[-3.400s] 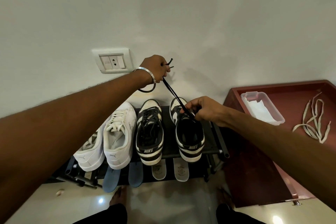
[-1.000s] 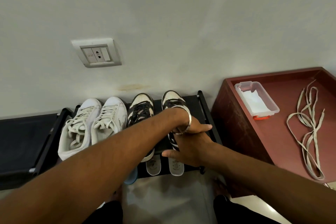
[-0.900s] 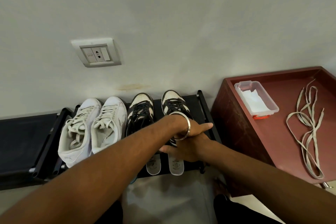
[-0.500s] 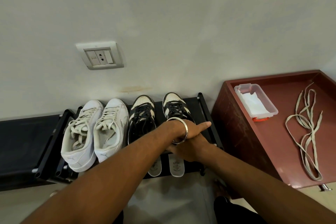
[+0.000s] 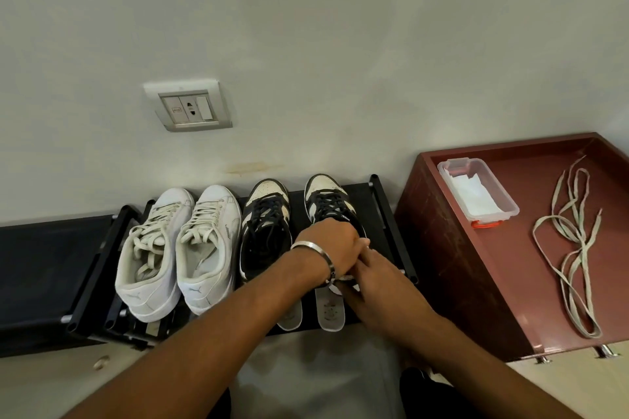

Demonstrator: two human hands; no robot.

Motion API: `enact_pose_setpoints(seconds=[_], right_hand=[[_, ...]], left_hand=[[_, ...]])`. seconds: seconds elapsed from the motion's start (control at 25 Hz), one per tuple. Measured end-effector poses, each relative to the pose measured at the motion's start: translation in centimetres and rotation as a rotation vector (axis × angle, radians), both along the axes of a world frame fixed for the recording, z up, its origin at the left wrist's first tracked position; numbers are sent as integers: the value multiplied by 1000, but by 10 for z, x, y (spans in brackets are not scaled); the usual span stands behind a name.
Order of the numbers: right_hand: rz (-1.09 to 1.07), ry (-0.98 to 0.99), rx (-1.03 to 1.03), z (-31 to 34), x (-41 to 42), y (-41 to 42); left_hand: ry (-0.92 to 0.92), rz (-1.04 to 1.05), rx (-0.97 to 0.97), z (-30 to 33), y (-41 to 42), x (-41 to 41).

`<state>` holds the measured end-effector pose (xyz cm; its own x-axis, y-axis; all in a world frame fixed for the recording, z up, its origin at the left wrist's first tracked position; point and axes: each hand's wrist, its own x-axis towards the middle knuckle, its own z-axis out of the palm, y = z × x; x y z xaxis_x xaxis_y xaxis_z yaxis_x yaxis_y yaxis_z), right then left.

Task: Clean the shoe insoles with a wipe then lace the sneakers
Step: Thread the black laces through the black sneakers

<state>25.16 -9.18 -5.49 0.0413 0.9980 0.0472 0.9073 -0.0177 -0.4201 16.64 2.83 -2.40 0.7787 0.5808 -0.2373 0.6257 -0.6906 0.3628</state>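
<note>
Two black-and-white sneakers stand toe to the wall on a black shoe rack. The left one is laced in black. My left hand, with a metal bangle on the wrist, lies over the opening of the right sneaker; its fingers are hidden. My right hand wraps the heel and right side of that shoe, just under my left hand. Two pale insoles lie on the lower shelf, their ends sticking out. A pair of white sneakers stands further left, laced.
A dark red cabinet top at the right holds a clear box of white wipes and loose cream laces. A wall socket sits above the rack. Pale floor lies below, with my legs at the bottom edge.
Earlier my left hand pulled a black lace up from the right sneaker. Both hands have since come down onto that shoe, and my left fingers, straight half a second ago, have dropped out of sight.
</note>
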Motion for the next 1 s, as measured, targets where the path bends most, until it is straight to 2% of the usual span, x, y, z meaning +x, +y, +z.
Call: enact_pose_setpoints(seconds=[0.12,0.2,0.24,0.32,0.4,0.56,0.64,0.76,0.92,1.0], right_hand=[[-179,83,151,-3,10,-5],[-283,127,216,-5,21,-2],[-304,141,238,-4,26,2],[-250,118,230,0,29,16],[-117,28,96,6,26,29],[135,-410,-314,14,18,51],[153,-487,-432,20,16,61],[116,-386,-476,24,17,68],[92,-298,-345,35,18,48],[118,-278,-344,39,15,36]], left_hand=[[-352,234,10,-7,-2,-25],[-497,434,-14,-15,-2,-39],[-511,493,-33,-18,-3,-41],[-417,460,36,-23,-5,-36],[-242,278,164,-29,-6,-28],[97,58,249,-32,5,-11],[182,17,259,-29,13,-3],[167,15,222,-25,18,0],[16,90,234,-13,1,-18],[35,76,199,-8,-12,-31]])
